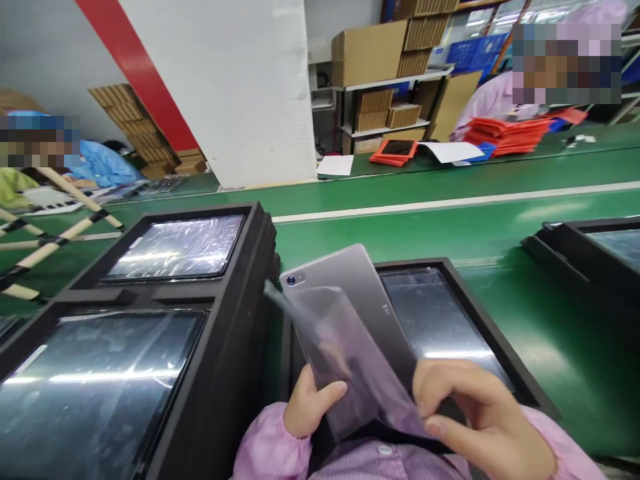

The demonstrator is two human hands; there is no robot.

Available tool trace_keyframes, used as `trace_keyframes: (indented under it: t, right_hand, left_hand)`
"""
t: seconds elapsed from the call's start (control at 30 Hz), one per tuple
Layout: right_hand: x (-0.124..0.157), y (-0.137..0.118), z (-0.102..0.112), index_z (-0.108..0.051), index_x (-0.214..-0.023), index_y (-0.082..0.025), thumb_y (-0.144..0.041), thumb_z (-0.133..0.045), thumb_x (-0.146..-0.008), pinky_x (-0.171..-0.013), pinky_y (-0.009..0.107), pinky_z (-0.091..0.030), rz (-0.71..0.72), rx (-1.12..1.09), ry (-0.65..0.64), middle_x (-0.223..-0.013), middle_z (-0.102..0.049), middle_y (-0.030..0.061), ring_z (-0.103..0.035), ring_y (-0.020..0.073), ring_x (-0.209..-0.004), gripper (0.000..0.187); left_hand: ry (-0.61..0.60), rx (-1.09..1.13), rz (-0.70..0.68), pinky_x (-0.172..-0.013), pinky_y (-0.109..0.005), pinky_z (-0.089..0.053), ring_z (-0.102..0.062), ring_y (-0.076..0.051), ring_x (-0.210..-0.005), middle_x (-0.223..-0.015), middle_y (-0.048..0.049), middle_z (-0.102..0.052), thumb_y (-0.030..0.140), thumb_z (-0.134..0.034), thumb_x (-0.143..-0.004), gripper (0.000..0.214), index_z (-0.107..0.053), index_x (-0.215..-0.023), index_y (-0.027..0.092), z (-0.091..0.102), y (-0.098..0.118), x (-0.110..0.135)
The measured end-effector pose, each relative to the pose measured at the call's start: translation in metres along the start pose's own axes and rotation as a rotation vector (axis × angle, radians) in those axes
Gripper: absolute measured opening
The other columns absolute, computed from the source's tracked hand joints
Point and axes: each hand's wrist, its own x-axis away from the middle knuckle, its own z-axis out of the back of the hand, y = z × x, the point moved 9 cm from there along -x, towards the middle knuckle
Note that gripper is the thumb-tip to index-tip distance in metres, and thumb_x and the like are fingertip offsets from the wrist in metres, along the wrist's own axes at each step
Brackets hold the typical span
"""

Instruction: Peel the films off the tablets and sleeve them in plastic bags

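A grey tablet (367,293) is tilted up in front of me, its back with the round camera toward me. My left hand (315,397) grips its lower left side, thumb on top and fingers underneath. Over the tablet's lower part lies a clear plastic film (345,347), whose upper left corner sticks out past the edge. My right hand (470,407) pinches the film's lower right edge between thumb and fingers. Behind the held tablet, a black foam tray (453,273) holds another tablet (430,313), screen up.
Stacked black foam trays (240,313) with film-covered tablets stand at left. Another tray (565,247) sits at right on the green conveyor (540,300). Across it lie orange sleeves (510,137) beside a person in pink (487,100); a person in blue (103,163) is far left.
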Motion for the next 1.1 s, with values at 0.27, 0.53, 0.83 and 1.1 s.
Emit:
trace_keyframes:
  t: [0.27, 0.53, 0.83, 1.1]
  right_hand:
    - [0.023, 0.052, 0.061, -0.071, -0.085, -0.024, -0.046, -0.074, -0.084, -0.056, 0.025, -0.061, -0.188, 0.172, 0.487, -0.077, -0.073, 0.0052, -0.072, 0.0193, -0.063, 0.022]
    - [0.015, 0.111, 0.020, -0.065, -0.128, -0.023, -0.054, -0.073, -0.083, -0.093, 0.041, -0.061, -0.455, -0.121, 0.256, -0.127, -0.071, 0.0145, -0.070, 0.0306, -0.114, 0.056]
    - [0.004, 0.100, 0.013, -0.068, -0.125, -0.022, -0.047, -0.074, -0.085, -0.090, 0.039, -0.063, -0.469, -0.303, 0.216, -0.121, -0.074, 0.0123, -0.073, 0.0277, -0.108, 0.047]
    - [0.029, 0.073, 0.047, -0.072, -0.121, -0.026, -0.024, -0.077, -0.084, -0.079, 0.034, -0.066, -0.065, 0.236, 0.842, -0.111, -0.077, 0.0057, -0.076, 0.0219, -0.090, 0.037]
  left_hand:
    - [0.041, 0.029, -0.028, -0.100, -0.041, -0.051, -0.069, -0.027, -0.105, -0.105, -0.0090, -0.077, 0.029, -0.081, -0.065, 0.040, -0.069, -0.101, 0.015, -0.004, 0.013, 0.007]
    - [-0.236, 0.033, -0.015, -0.104, -0.048, -0.050, -0.067, -0.034, -0.114, -0.115, -0.0136, -0.075, 0.039, -0.084, -0.067, 0.052, -0.072, -0.111, 0.015, -0.020, 0.016, -0.001]
    - [-0.267, 0.054, -0.009, -0.102, -0.043, -0.051, -0.068, -0.030, -0.110, -0.113, -0.0112, -0.076, 0.038, -0.084, -0.071, 0.048, -0.073, -0.112, 0.015, -0.023, 0.010, -0.005]
    - [-0.317, -0.028, -0.038, -0.093, -0.039, -0.055, -0.072, -0.028, -0.100, -0.107, -0.0117, -0.078, 0.037, -0.077, -0.079, 0.038, -0.075, -0.108, 0.014, -0.030, 0.013, 0.002]
